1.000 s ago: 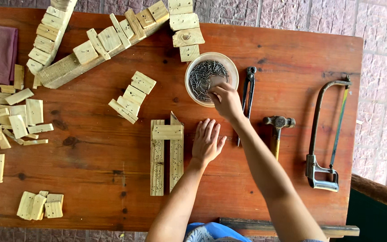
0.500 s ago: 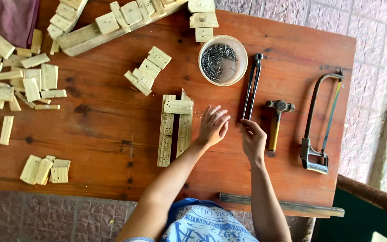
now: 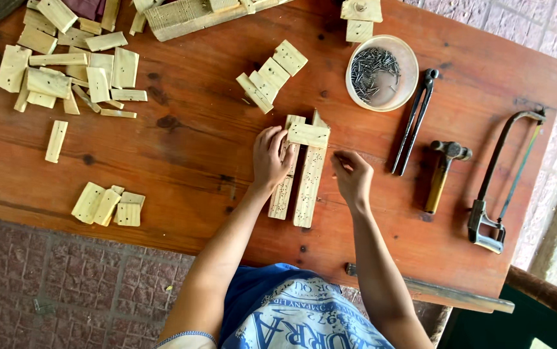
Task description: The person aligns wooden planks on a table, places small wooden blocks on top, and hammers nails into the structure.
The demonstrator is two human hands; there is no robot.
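Note:
Two long pale wooden slats (image 3: 309,187) lie side by side on the brown wooden table (image 3: 181,148), with a short cross piece (image 3: 309,134) across their far ends. My left hand (image 3: 270,160) presses on the left slat, its fingertips touching the cross piece. My right hand (image 3: 354,178) hovers just right of the slats, thumb and fingers pinched on a small nail. A white bowl (image 3: 402,97) of dark nails (image 3: 372,68) stands beyond the right hand.
Black pincers (image 3: 414,123), a hammer (image 3: 442,171) and a hacksaw (image 3: 504,174) lie to the right. A row of small blocks (image 3: 268,74) sits beyond the slats. Several loose wood pieces (image 3: 72,71) lie at the far left and a few blocks (image 3: 107,203) near the front edge.
My right hand left the nail bowl and came back beside the slats with its fingers pinched. My left hand shifted from the right slat onto the left one.

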